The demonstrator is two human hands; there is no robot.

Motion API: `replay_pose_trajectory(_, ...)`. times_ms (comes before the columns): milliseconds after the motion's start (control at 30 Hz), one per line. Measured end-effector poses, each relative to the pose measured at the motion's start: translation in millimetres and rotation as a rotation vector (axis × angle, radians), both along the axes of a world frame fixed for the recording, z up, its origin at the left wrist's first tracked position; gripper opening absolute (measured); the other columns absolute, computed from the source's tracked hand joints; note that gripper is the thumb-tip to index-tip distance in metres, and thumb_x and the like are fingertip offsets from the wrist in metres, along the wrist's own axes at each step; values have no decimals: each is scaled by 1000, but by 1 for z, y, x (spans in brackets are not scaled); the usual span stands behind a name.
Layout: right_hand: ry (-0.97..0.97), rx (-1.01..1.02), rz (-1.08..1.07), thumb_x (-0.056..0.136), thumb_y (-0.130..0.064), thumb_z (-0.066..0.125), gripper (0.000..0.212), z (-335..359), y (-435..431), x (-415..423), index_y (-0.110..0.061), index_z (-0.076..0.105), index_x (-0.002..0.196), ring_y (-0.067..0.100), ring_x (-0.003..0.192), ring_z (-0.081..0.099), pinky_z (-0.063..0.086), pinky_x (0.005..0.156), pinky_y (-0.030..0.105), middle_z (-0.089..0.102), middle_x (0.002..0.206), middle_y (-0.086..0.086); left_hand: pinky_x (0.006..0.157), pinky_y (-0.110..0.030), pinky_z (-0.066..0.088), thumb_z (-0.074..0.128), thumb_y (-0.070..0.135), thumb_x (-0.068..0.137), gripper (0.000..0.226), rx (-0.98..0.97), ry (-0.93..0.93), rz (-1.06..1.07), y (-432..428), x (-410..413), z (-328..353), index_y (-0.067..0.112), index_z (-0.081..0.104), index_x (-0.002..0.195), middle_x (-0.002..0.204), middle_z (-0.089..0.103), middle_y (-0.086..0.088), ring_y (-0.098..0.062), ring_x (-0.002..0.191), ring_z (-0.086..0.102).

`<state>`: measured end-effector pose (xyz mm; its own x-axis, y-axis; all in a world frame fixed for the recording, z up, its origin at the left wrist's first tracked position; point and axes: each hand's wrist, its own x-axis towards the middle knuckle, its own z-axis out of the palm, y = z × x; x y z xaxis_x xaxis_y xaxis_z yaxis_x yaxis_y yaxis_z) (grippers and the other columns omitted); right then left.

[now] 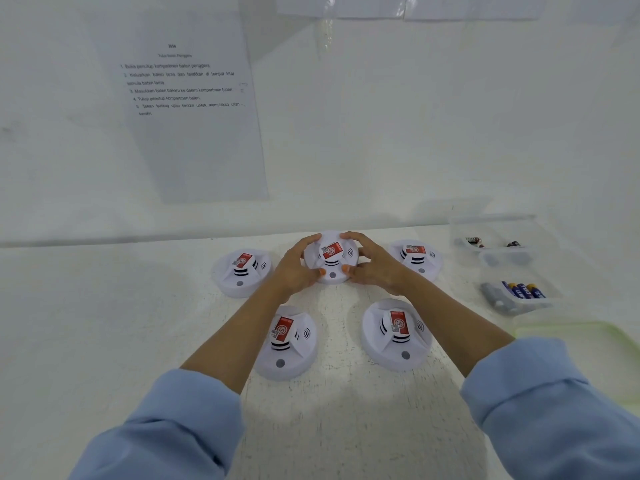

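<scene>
Squarely between both hands' grip sits the smoke detector.

Both arms extended forward; left hand and right hand curled inward, thumbs close together.

A white table with a worn, speckled top meets a plain white wall along its far edge. A printed sheet of numbered lines hangs on that wall, left of centre. Soft, even light falls throughout.

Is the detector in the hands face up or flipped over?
Face up: the detector shows its red sticker and grey button.
</scene>
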<state>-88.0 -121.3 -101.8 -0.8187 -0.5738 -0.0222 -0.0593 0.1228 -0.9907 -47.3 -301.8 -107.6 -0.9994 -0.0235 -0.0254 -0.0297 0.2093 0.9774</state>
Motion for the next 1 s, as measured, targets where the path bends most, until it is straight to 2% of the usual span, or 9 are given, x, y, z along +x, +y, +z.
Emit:
replay_pose_trajectory(100,-2,1,-1,83,-1,63,53,0,0,0,-21,40,127,18,91,59,55,65,20,54,109,4,70,-27,52,63,-6,82,63,22,-8,-6,0,0,0,19,40,135,123,45,-5,-24,109,48)
replay_pose_trajectory(300,-5,3,-4,84,-1,62,55,1,0,1,-18,38,131,16,89,60,54,63,18,54,108,2,68,-27,52,62,-6,82,62,10,-6,0,0,0,0,19,41,134,121,44,-4,-24,109,47)
replay_pose_trajectory(567,2,8,-10,84,0,61,55,2,-1,3,-16,38,131,15,90,58,52,62,16,53,106,0,76,-31,52,63,-6,81,63,-4,4,-4,-1,-1,-2,19,40,135,134,44,-10,-27,117,46)
replay_pose_trajectory(733,-5,1,-14,84,1,61,55,2,-1,4,-16,38,131,16,91,59,53,62,17,52,111,5,84,-39,50,63,-4,81,63,-9,3,-9,-2,-2,-3,19,40,135,136,42,-11,-30,121,45)
replay_pose_trajectory(1000,2,10,-33,84,2,60,55,2,-2,5,-14,38,131,13,89,59,53,60,16,53,106,0,84,-37,48,62,-7,82,63,1,0,-15,-2,0,-2,16,38,136,137,42,-12,-27,118,45)
